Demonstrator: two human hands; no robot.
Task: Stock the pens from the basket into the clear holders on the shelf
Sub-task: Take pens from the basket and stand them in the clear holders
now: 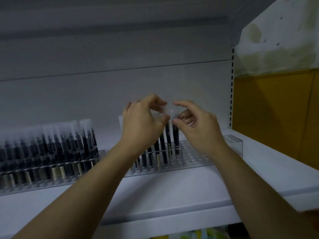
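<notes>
Two clear holders stand on the white shelf (172, 190). The left holder (51, 176) is packed with dark pens with frosted caps. The right holder (195, 157) has several pens (162, 145) in its left part and open holes to the right. My left hand (143, 123) is raised over those pens, its fingers curled around frosted pen caps. My right hand (195, 121) pinches the cap end of the rightmost pen (176, 137), which stands in a hole. The basket is out of view.
A small clear holder (234, 142) with no pens stands at the right end of the shelf. A slotted upright (231, 87) and a yellow wall panel (276, 107) lie to the right. Colourful goods (195, 234) show on the shelf below.
</notes>
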